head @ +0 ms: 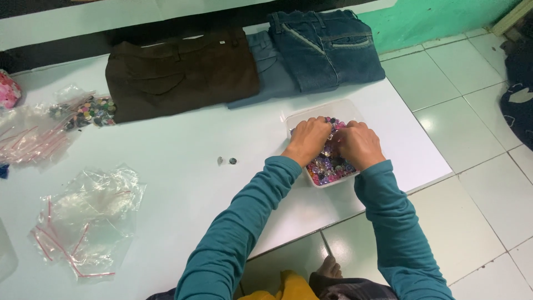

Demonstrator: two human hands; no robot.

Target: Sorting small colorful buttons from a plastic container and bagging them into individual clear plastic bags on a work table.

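- Left hand (307,139) and right hand (360,143) both down in a clear plastic tub (311,114) of mixed shiny buttons (327,164), purple, pink and clear.
- Fingers of both hands curl down into the pile, knuckles up; fingertips are buried, so cannot tell whether either hand grips anything or how far it is closed.
- Tub sits near the right front edge of the white table (183,183), just in front of the folded blue jeans (325,47).
- Risk: tub is close to the table edge; a hard pull toward the body could tip it and spill buttons onto the tiled floor (472,139).
- Risk: raking with both hands could flick buttons over the low rim.
- Two loose buttons (226,161) lie on the table left of the tub; they look easy to knock off with a sleeve.
- Elsewhere: folded brown trousers (180,72), grey-blue folded garment (269,69) between brown and jeans, clear zip bags (83,222) front left, more bags with a heap of dark buttons (91,111) far left.
- Hard to make out: pink item at the left edge is cut off; dark object at the right edge is partly out of frame; tub's near corner is hidden by the wrists.
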